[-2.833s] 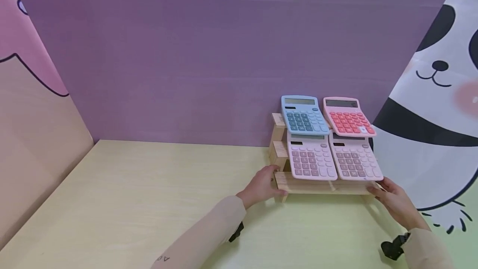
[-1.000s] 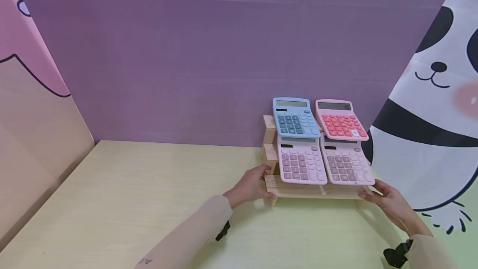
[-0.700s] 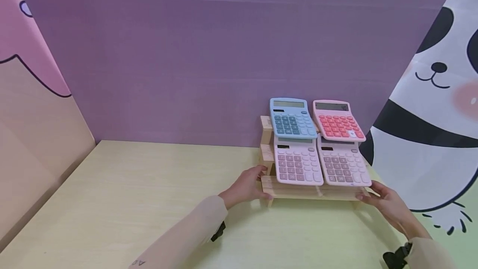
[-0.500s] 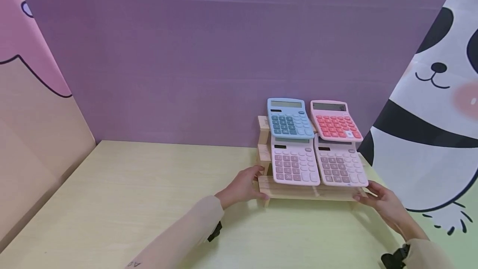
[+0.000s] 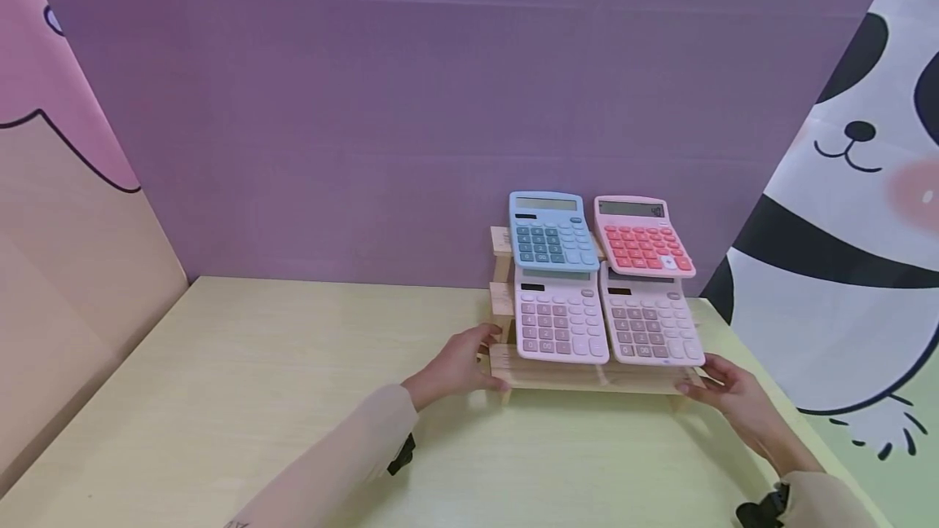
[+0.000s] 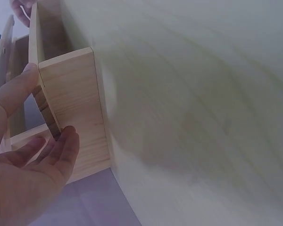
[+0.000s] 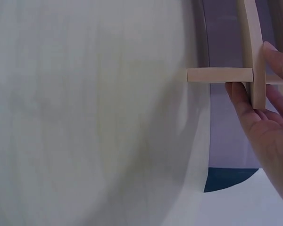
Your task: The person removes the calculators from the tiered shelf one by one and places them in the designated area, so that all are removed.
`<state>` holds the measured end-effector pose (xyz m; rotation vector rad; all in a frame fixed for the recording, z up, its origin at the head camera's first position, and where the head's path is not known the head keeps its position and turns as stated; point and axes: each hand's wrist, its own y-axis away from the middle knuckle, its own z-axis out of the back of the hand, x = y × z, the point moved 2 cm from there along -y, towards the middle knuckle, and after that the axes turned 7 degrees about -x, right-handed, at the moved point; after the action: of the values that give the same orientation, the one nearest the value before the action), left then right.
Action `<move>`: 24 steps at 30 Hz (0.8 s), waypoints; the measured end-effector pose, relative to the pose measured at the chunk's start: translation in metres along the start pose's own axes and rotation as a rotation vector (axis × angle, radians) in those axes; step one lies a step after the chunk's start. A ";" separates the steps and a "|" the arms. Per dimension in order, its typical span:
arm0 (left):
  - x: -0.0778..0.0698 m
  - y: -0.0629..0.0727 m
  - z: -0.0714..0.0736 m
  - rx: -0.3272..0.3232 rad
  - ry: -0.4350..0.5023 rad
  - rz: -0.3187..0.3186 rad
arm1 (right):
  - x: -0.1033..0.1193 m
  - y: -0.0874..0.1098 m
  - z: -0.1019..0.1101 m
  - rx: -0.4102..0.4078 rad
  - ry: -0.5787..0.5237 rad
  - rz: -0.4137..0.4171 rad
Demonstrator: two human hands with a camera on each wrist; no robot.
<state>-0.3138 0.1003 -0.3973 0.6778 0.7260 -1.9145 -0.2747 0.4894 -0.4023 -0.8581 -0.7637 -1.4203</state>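
Note:
A tiered wooden stand (image 5: pixel 557 377) carries calculators in two rows. On the top tier lean a blue calculator (image 5: pixel 552 241) and a pink one with coral keys (image 5: pixel 645 243). Below them rest two pale pink calculators, one on the left (image 5: pixel 561 324) and one on the right (image 5: pixel 653 326). My left hand (image 5: pixel 456 365) grips the left end of the lowest shelf, thumb on one face and fingers round the other in the left wrist view. At the opposite end my right hand (image 5: pixel 734 402) pinches the same shelf, with fingers beside its leg (image 7: pixel 219 75).
The stand is on a pale wooden table (image 5: pixel 279 398), against a purple backdrop (image 5: pixel 330 121). A panda-printed panel (image 5: pixel 829 332) borders the right side, and a pink and beige panel (image 5: pixel 66 267) the left. Dark wrist cameras show under both sleeves.
Stand and calculators have shifted left along the table, with both hands keeping hold of the lowest shelf's ends. A strip of table edge now shows at the right. Digits show on the coral-keyed calculator's display.

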 end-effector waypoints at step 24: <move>-0.002 0.002 0.001 0.010 0.081 -0.006 | 0.006 0.004 0.002 -0.022 -0.015 0.057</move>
<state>-0.3114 0.0997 -0.3959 0.7643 0.7697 -1.9060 -0.2704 0.4880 -0.3967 -0.9014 -0.7305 -1.3751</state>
